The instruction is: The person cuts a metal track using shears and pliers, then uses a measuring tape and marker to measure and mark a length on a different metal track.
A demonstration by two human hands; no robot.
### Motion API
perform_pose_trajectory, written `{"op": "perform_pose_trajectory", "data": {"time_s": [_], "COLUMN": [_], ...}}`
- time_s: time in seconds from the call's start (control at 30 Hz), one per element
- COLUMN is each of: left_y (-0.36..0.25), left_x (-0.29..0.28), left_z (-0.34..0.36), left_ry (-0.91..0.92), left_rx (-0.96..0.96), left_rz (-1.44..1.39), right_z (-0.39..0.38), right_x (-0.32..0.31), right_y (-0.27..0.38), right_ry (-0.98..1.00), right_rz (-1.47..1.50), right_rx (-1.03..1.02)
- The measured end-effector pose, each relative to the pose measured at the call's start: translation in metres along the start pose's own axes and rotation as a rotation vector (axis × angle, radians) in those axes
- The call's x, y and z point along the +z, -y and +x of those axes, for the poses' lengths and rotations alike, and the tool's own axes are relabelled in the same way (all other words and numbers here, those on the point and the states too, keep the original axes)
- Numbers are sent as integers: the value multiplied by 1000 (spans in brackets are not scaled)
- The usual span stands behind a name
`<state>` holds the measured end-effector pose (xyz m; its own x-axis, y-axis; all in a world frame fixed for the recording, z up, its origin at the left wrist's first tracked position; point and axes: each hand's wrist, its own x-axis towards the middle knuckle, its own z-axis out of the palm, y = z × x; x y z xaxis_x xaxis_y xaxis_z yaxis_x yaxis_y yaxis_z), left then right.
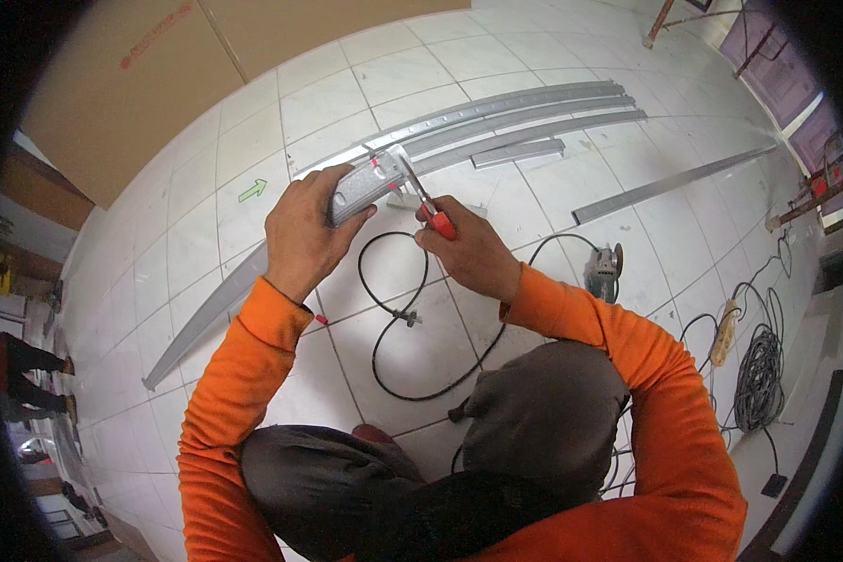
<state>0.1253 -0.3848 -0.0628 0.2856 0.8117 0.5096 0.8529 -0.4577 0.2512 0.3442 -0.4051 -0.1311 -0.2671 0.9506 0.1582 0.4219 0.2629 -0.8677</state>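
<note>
Metal channel (354,188) pinched in left hand (302,225), red-handled snips (427,198) clasped in right hand (470,248), the cut apparently unfinished.

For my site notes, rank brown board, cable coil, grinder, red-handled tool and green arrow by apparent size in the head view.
Brown board
Cable coil
Red-handled tool and grinder: unsure; the right hand partly hides the tool
Green arrow
</note>
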Motion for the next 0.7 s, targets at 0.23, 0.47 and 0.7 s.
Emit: {"op": "perform_pose_trajectory", "data": {"time_s": [0.23,0.47,0.7], "left_y": [-5,-6,-7], "left_x": [0,-3,-3], "left_z": [2,5,10], "left_ry": [-2,3,77], "left_rx": [2,6,-71], "left_rz": [-37,-63,-119], "right_z": [6,6,5], "right_x": [2,3,-5], "right_y": [5,6,16], "right_ry": [-107,-163,-120], "right_rz": [35,-77,4], "right_rx": [34,41,101]}}
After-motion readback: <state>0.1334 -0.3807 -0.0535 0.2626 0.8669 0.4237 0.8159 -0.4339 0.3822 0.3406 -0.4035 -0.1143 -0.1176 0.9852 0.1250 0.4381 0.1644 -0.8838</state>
